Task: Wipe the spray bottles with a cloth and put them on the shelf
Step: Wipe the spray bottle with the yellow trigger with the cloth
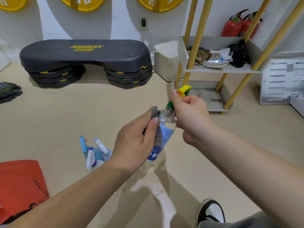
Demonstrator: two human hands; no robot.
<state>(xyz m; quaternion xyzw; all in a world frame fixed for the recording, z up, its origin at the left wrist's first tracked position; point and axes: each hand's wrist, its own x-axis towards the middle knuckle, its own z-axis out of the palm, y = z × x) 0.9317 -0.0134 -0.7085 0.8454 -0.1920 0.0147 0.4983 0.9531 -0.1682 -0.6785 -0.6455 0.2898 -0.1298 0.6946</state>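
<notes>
Wiping underway: left hand pinches grey cloth against clear yellow-triggered spray bottle, right hand grips its neck; blue-white spray bottles wait on floor, none on white yellow-posted shelf.

A clear, blue-labelled spray bottle is tilted in mid-air, its yellow-green head toward one o'clock. A grey cloth covers its nine o'clock side. Other spray bottles cluster on the floor at eight o'clock, and the shelf is at two o'clock.

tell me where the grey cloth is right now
Head view, centre: the grey cloth is gripped in the left hand, pressed against the clear spray bottle that the right hand holds by its neck.
</notes>
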